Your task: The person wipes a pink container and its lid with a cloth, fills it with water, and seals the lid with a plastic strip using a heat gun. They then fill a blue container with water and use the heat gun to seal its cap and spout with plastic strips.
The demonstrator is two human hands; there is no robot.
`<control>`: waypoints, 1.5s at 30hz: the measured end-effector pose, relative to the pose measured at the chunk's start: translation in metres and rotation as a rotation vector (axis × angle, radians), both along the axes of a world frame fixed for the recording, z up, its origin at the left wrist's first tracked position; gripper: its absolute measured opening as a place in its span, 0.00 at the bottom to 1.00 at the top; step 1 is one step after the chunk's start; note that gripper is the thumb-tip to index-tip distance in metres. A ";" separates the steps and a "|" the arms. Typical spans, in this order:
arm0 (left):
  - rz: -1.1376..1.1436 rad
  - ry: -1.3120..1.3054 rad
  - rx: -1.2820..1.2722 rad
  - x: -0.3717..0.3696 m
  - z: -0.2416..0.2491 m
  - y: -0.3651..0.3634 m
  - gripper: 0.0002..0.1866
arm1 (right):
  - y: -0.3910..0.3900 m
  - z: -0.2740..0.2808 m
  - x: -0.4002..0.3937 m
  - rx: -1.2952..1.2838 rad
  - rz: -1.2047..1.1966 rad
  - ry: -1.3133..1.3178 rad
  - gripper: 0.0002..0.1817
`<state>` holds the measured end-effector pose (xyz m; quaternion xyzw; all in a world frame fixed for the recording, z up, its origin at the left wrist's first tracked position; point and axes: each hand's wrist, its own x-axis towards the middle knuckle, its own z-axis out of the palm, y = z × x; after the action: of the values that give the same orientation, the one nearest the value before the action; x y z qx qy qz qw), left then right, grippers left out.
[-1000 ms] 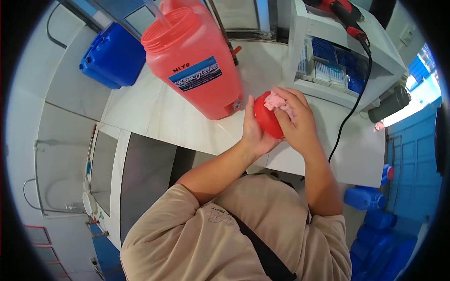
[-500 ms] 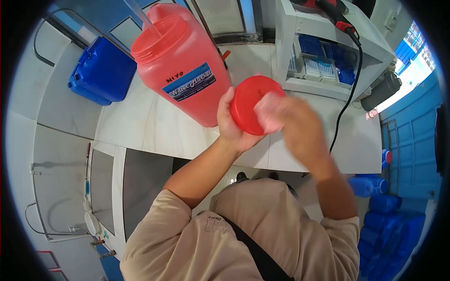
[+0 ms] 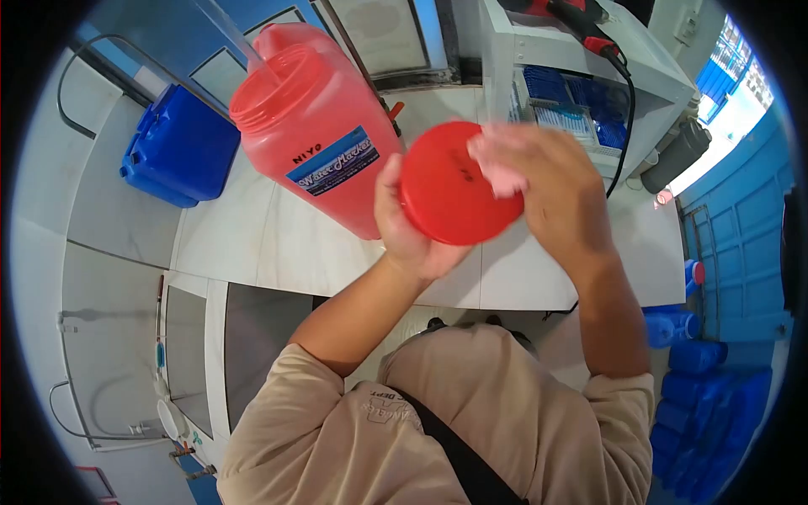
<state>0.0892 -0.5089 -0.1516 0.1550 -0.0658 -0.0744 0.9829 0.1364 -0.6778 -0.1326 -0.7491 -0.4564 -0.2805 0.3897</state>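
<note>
My left hand (image 3: 408, 223) grips a round red lid (image 3: 446, 185) from its left and lower edge, the flat top facing up. My right hand (image 3: 560, 181) is closed over a crumpled pink cloth (image 3: 500, 165), which presses on the right part of the lid. Dark marks on the lid top are partly covered by the cloth. Just left of the lid stands a large pink-red water jug (image 3: 353, 109) with a blue label. Its wide mouth is uncovered, and a clear tube (image 3: 229, 32) reaches into it.
The jug rests on a white tiled counter (image 3: 278, 244). A blue jerrycan (image 3: 181, 143) stands at the left. To the right is a white shelf (image 3: 631, 80) holding packets, with a red-black heat gun (image 3: 581, 25) on top. Several blue containers (image 3: 707, 412) stack at lower right.
My right hand and the cloth have shifted up and right across the lid. The lid has moved slightly and shows a little more of its top. The whole view has shifted slightly.
</note>
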 end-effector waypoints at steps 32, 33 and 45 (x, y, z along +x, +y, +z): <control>0.145 -0.778 1.501 0.022 0.005 0.016 0.68 | -0.024 0.050 0.000 -0.313 0.227 -0.036 0.19; 0.209 -0.843 1.569 0.021 0.005 0.016 0.68 | -0.027 0.055 0.005 -0.386 0.262 -0.015 0.18; 0.028 -0.327 0.415 0.009 0.008 -0.015 0.51 | 0.011 0.048 0.006 0.163 0.045 0.009 0.27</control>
<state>0.0979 -0.5239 -0.1435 0.3642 -0.2050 -0.0469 0.9073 0.1421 -0.6667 -0.0850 -0.7059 -0.4468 -0.3044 0.4576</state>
